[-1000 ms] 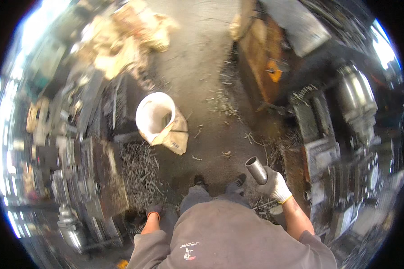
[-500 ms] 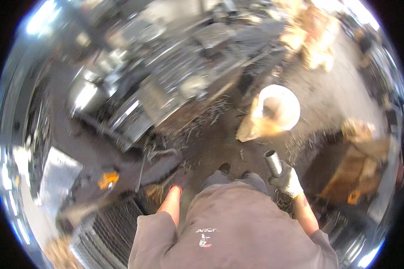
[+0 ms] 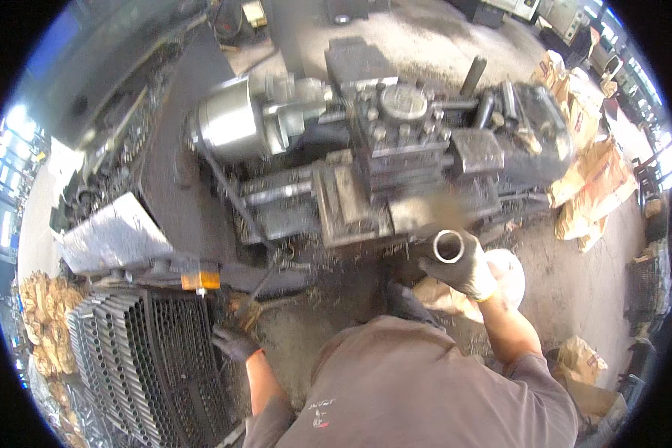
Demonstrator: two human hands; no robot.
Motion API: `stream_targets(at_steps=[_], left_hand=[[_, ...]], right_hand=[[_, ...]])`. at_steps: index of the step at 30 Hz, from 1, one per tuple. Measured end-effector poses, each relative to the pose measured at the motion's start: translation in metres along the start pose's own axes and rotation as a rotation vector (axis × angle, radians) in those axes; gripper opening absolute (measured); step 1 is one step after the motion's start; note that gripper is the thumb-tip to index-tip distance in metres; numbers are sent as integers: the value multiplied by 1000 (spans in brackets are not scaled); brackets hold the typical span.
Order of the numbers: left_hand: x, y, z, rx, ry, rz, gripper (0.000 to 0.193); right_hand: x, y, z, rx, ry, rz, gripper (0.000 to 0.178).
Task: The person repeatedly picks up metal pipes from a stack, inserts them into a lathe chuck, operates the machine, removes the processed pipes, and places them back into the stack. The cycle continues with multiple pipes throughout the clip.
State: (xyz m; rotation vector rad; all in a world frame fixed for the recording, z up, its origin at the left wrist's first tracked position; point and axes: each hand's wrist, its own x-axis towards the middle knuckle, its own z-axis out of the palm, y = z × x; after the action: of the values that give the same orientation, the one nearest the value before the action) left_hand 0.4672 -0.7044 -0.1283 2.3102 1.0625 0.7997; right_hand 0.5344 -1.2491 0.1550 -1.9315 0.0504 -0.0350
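One hollow metal tube [image 3: 449, 260], bright-rimmed, in the gloved right hand [image 3: 470, 273].

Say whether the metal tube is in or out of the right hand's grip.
In: the gloved right hand is closed around the metal tube, its round end showing.

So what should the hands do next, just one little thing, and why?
Maybe the left hand should reach a little further left to the stacked tubes: it looks empty and is close beside them, while the right hand is busy gripping a metal tube.
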Motion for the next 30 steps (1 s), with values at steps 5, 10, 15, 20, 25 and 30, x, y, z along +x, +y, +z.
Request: stream_targets(at_steps=[5, 10, 15, 20, 25, 30], left_hand=[[36, 113, -10, -108, 136, 37, 52], [53, 122, 1, 47, 143, 129, 49], [65, 102, 1, -920, -273, -356, 38], [14, 98, 25, -419, -294, -71, 22], [-55, 123, 63, -754, -444, -532, 21], [-71, 146, 49, -834, -546, -693, 22]], right_hand=[[97, 31, -9, -32, -36, -232, 28], [123, 48, -24, -118, -111, -299, 39], [177, 27, -128, -343, -633, -81, 36], [323, 15, -171, 85, -261, -444, 28], [410, 27, -82, -280, -678, -704, 25], [520, 33, -110, -1136, 43, -343, 33]])
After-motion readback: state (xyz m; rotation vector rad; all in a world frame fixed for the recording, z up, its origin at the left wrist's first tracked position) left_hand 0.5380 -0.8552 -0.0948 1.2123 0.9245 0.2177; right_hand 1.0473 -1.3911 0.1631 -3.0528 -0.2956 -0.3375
